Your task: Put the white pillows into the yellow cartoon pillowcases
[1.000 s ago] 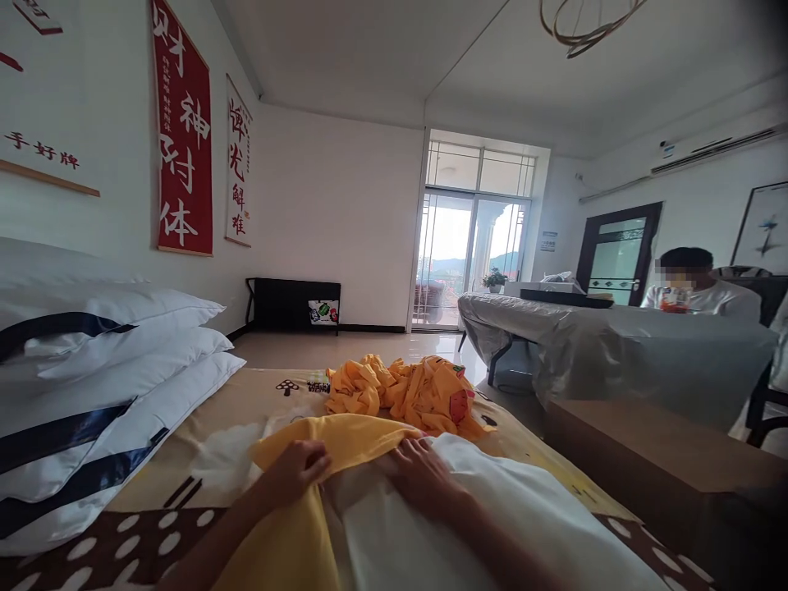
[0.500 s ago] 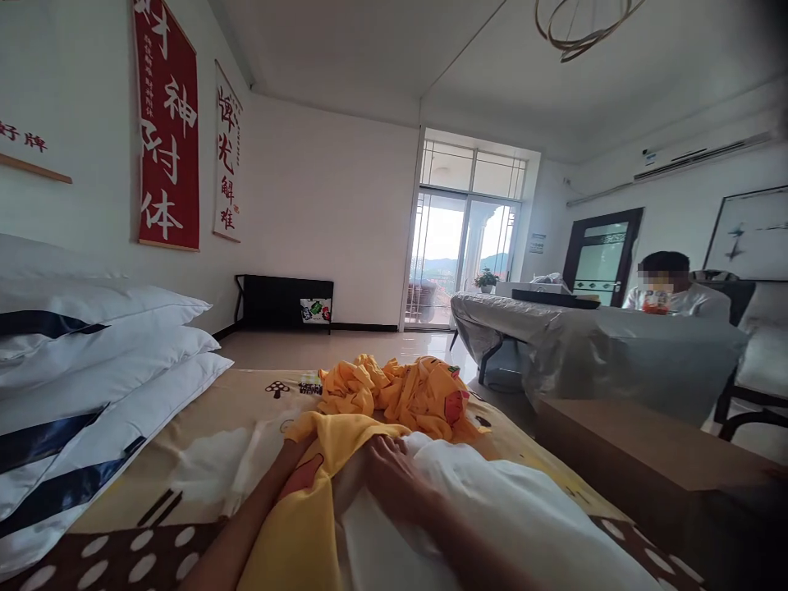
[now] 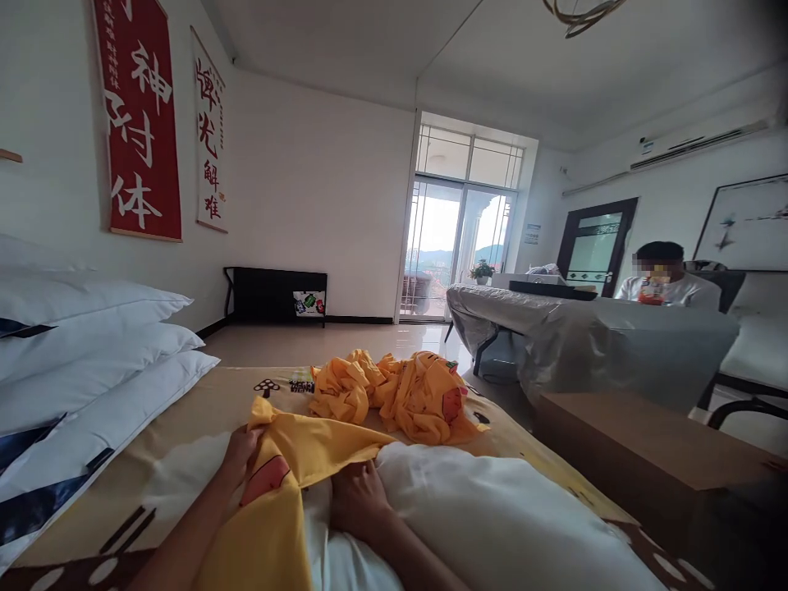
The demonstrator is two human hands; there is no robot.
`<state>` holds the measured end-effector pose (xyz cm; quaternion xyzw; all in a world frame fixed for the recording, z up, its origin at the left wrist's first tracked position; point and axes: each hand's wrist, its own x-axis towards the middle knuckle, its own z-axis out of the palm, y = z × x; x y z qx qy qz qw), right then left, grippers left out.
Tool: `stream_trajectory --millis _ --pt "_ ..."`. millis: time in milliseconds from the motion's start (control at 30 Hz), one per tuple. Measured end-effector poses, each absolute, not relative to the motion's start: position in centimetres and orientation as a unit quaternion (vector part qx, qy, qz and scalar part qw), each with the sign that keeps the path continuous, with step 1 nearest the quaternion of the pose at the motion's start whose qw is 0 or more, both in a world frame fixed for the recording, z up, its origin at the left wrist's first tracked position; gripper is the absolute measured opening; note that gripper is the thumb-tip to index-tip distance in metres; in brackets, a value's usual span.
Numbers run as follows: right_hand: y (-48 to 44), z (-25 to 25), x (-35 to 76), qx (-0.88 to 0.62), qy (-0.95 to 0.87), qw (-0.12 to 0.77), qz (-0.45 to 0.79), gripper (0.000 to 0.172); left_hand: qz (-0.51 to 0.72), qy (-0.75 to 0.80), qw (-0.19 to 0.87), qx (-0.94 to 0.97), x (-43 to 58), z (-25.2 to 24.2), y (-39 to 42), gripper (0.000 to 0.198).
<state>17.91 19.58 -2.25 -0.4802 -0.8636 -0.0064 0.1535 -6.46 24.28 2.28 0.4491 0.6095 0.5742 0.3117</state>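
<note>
A yellow pillowcase (image 3: 258,533) with a pink print lies over the near left part of the bed, its opening towards the right. My left hand (image 3: 241,450) is closed on the case's edge and lifts that side into a peak. Under the raised edge, my right hand (image 3: 360,497) is closed on a white pillow (image 3: 492,501), its fingertips partly hidden by the yellow cloth. The pillow's bulk spreads to the right of that hand. Just beyond both hands rests a crumpled pile of orange-yellow fabric (image 3: 394,394).
Several white pillows with dark stripes (image 3: 116,353) are stacked at left. A large brown box (image 3: 652,435) stands beside the bed at right. Behind it, a person (image 3: 671,279) sits at a plastic-covered table (image 3: 591,336). A low black stand (image 3: 271,295) is by the far wall.
My left hand has moved left and drawn the pillowcase edge out, widening the opening. My right hand has shifted slightly left and down with the pillow. The view has tilted down slightly.
</note>
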Motion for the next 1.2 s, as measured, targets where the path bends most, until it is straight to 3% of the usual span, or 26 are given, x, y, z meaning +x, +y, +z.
stream_trajectory --millis 100,233,267,333,433,500,633,800,1000,1200 --pt "20.0 -2.9 17.7 -0.475 -0.866 0.158 -0.012 0.073 0.576 0.652 0.204 0.449 -6.3 3.1 23.4 0.026" --pt "19.8 -1.9 18.3 -0.480 -0.865 0.146 -0.006 0.064 0.536 0.597 0.116 0.586 -2.5 5.2 18.3 0.026" --pt "19.6 -1.3 18.4 -0.480 -0.866 0.141 -0.002 0.059 0.485 0.553 0.132 0.665 -1.1 5.4 16.2 0.016" --pt "18.6 0.2 18.8 -0.473 -0.872 0.128 0.009 0.044 0.231 0.396 0.171 0.872 1.5 4.8 12.1 0.011" --pt "14.8 2.8 20.3 -0.441 -0.890 0.109 0.031 0.029 0.065 0.335 0.136 0.930 3.0 2.8 7.9 0.017" --pt "10.8 4.2 22.2 -0.400 -0.909 0.102 0.051 0.031 0.056 0.385 0.110 0.915 2.3 1.9 6.9 0.026" --pt "3.6 4.9 26.9 -0.327 -0.940 0.025 0.098 0.054 0.028 0.429 0.064 0.901 1.0 2.6 7.0 0.044" --pt "3.6 1.8 29.7 -0.383 -0.923 0.013 0.021 0.082 -0.001 0.419 0.002 0.908 2.3 4.5 6.6 0.045" --pt "7.0 -2.3 27.6 -0.345 -0.920 0.065 -0.174 0.053 -0.006 0.444 -0.015 0.896 1.7 1.9 6.0 0.029" --pt "10.6 4.5 26.7 -0.329 -0.899 0.041 -0.285 0.030 0.030 0.429 -0.059 0.901 1.0 4.6 6.7 0.023"
